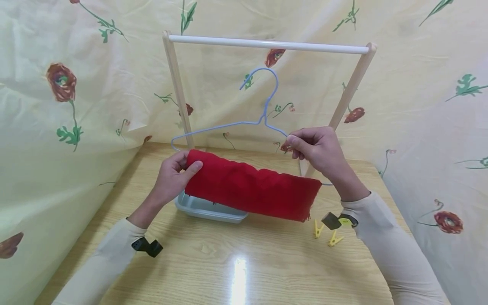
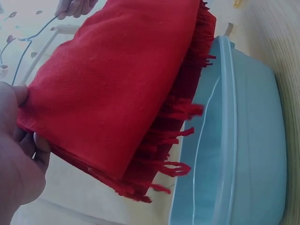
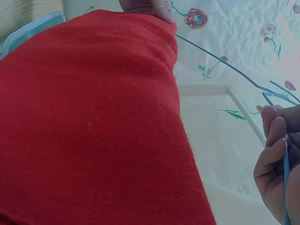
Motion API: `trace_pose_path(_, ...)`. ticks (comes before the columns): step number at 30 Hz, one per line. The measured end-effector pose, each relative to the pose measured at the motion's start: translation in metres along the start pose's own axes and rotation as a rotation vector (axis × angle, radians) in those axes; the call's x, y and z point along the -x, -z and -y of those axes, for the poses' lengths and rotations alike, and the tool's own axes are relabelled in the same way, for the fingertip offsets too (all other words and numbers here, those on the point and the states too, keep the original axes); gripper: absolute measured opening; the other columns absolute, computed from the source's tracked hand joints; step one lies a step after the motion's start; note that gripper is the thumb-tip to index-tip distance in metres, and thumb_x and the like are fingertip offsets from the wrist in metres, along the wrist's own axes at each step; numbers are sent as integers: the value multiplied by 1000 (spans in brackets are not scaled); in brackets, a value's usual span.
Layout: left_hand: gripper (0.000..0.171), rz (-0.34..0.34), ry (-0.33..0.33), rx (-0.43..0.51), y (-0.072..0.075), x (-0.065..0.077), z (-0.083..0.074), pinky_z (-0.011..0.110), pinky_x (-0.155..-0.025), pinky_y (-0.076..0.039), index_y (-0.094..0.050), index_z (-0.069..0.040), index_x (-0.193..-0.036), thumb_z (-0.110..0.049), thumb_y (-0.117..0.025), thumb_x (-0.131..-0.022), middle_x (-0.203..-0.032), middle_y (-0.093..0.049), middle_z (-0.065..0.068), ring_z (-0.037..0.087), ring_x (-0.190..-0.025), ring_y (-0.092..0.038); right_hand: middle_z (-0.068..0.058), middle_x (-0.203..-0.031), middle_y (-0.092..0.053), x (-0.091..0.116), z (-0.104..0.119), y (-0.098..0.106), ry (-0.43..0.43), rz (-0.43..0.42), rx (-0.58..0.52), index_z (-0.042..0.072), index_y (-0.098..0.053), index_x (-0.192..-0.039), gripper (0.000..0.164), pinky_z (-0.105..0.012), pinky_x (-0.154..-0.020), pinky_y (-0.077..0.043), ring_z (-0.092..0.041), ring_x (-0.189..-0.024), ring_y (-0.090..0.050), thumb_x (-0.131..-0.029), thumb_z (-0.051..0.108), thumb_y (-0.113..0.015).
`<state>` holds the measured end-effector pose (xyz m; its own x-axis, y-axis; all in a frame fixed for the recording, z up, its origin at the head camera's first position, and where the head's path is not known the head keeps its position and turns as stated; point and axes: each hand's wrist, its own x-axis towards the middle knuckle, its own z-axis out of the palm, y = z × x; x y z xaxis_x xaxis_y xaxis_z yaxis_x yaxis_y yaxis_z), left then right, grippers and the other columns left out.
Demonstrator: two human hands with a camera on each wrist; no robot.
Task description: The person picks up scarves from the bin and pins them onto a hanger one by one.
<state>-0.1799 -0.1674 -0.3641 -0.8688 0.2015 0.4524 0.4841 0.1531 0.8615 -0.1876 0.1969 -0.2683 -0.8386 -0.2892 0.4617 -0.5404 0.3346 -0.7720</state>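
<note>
A red fringed cloth [image 1: 251, 186] hangs folded over the lower part of a blue wire hanger [image 1: 236, 123], covering most of its bottom bar. My left hand [image 1: 171, 176] pinches the cloth's upper left corner, thumb in front and fingers behind. With my right hand [image 1: 318, 148] I grip the hanger's right shoulder between thumb and fingers. Loose fringe dangles from the cloth [image 2: 117, 84] in the left wrist view. In the right wrist view the wire passes through the curled fingers of the right hand [image 3: 279, 154].
Behind the hanger stands a rack with a white rod [image 1: 267, 43] and wooden posts. A light blue basin [image 1: 209, 215] sits on the wooden table [image 1: 198, 262], partly under the cloth. Two yellow clothespins [image 1: 334, 239] lie at the right. Flowered fabric surrounds the table.
</note>
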Motion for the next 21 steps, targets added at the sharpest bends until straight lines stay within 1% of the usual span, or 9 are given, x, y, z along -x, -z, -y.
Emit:
trace_pose_path(3,25,-19,9,-19,1,1,1,30,-71,-61,-66,1,-118,-10,-71,-97,-102,-74,8,21,-84,-69,3,-76,-74,0,1,2,6,-8,-17,-8,-76,-99,15,-20,-55,-51,-13,-59,-60,-98,5,-68)
trace_pose_path(7,28,-25,50,-65,1,4,3,28,-73,-60,-66,-1,-120,-14,-73,-96,-107,-73,14,26,-87,-67,2,-73,-72,0,3,3,9,-12,-27,-4,-77,-97,14,-20,-54,-49,-13,-58,-59,-98,6,-68)
trace_pose_path(10,31,-26,68,-109,1,4,5,27,-73,-59,-66,-2,-121,-17,-74,-95,-108,-72,13,28,-88,-66,2,-71,-70,1,3,3,-4,-15,-40,-2,-78,-96,13,-20,-54,-49,-14,-58,-59,-98,5,-68)
trace_pose_path(14,30,-40,65,-184,1,3,7,25,-73,-55,-67,-4,-119,-20,-75,-95,-107,-73,11,26,-90,-64,1,-69,-69,2,3,2,-16,-18,-56,1,-78,-95,11,-20,-54,-50,-15,-57,-59,-98,4,-68)
trace_pose_path(18,29,-68,60,-281,3,3,7,27,-73,-50,-69,-6,-116,-25,-75,-95,-106,-73,8,23,-91,-63,1,-69,-69,1,2,2,-8,-14,-54,1,-78,-94,12,-20,-54,-49,-14,-57,-59,-98,4,-68)
trace_pose_path(21,27,-87,38,-343,6,3,5,28,-71,-50,-70,-8,-113,-26,-76,-94,-104,-74,6,21,-90,-64,1,-70,-69,1,1,3,-3,-9,-52,2,-79,-94,12,-20,-54,-49,-14,-57,-59,-98,5,-68)
